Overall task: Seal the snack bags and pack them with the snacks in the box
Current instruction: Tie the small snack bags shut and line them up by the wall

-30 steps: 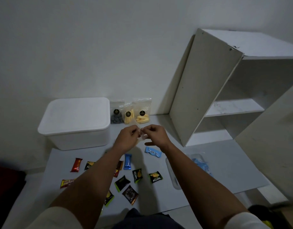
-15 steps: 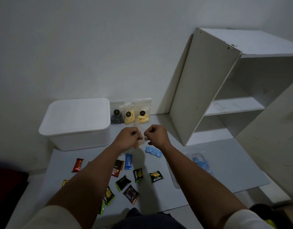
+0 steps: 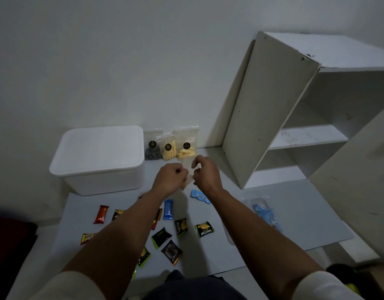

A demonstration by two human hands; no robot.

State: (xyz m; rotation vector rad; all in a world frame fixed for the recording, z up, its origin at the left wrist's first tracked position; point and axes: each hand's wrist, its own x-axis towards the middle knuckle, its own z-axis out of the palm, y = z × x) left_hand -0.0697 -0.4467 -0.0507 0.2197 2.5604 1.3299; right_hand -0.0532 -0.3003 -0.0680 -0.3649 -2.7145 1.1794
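Since half a second ago the right hand [image 3: 205, 173] has lifted a little and its fingers have loosened, while the left hand [image 3: 170, 177] stays a tight fist. Both pinch a small clear snack bag [image 3: 186, 168] between them, held above the bench [image 3: 295, 213]. Beyond it three filled bags [image 3: 171, 146] lean on the wall, right of the closed white box [image 3: 98, 156]. Wrapped snacks [image 3: 180, 227] lie scattered nearer.

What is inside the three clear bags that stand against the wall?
The left bag holds dark pieces, the middle bag pale yellow sticks, the right bag yellow sticks. A round black sticker covers part of each; the bag tops look empty.
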